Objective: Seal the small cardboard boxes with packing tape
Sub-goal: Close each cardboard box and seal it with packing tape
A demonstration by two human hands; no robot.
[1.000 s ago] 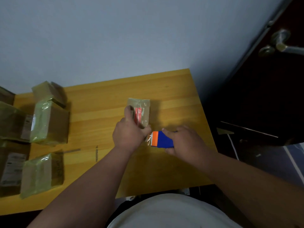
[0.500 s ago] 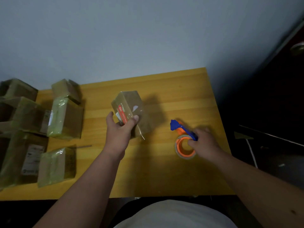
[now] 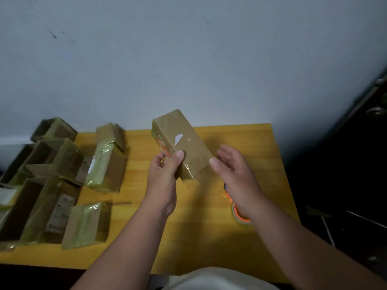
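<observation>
Centre of frame: left hand [image 3: 165, 174] grips a taped cardboard box [image 3: 184, 145] raised above the yellow table [image 3: 261, 147]; right hand [image 3: 236, 174], fingers relaxed, touches its lower corner. Tape dispenser [image 3: 240, 214] lies beneath the right wrist.

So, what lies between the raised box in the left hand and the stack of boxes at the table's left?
In the head view, only bare yellow table lies between the raised box and the stack of boxes.

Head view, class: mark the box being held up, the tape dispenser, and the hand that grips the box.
held box [image 3: 184, 141]: head view, on its broad taped face.
tape dispenser [image 3: 240, 216]: head view, on the orange ring below the right wrist.
left hand [image 3: 165, 174]: head view, on the back of the hand.
</observation>
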